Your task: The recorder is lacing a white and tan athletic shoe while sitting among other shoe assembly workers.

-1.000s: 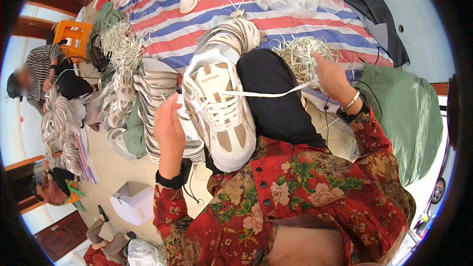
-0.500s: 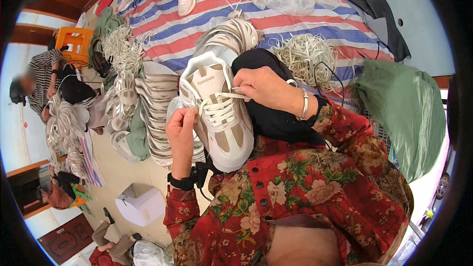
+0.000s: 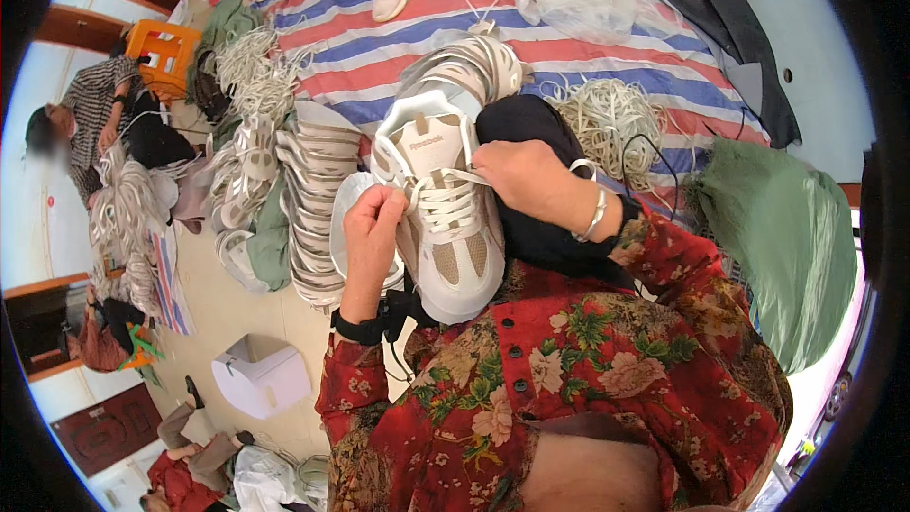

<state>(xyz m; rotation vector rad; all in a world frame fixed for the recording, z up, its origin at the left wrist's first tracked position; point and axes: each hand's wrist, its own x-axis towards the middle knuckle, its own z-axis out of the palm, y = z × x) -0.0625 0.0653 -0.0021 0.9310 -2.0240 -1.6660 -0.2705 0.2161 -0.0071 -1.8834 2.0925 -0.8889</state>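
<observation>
A white and tan shoe upper point(image 3: 461, 263) rests in front of me against my dark-clad knee, toe toward my body. Flat cream shoelace point(image 3: 447, 204) crosses its tongue in several rows. At the left edge of the upper, my left hand point(image 3: 372, 232) is closed in a pinch on the shoelace. My right hand point(image 3: 538, 185) is closed by the upper's right collar, and the lace runs taut across the tongue to its fingertips. Those fingertips are partly hidden behind the hand.
Nested shoe uppers stand in a stack point(image 3: 319, 213) on the left and another stack point(image 3: 464, 71) beyond. A tangle of laces point(image 3: 616, 128) lies on the striped sheet point(image 3: 445, 0). Green sacking point(image 3: 777, 246) hangs at right. Co-workers sit at far left, one in a striped top point(image 3: 95, 104).
The view has shifted, so the surroundings sit differently. My right hand has drawn in against the upper's right edge, and the lace across the tongue lies closer to it.
</observation>
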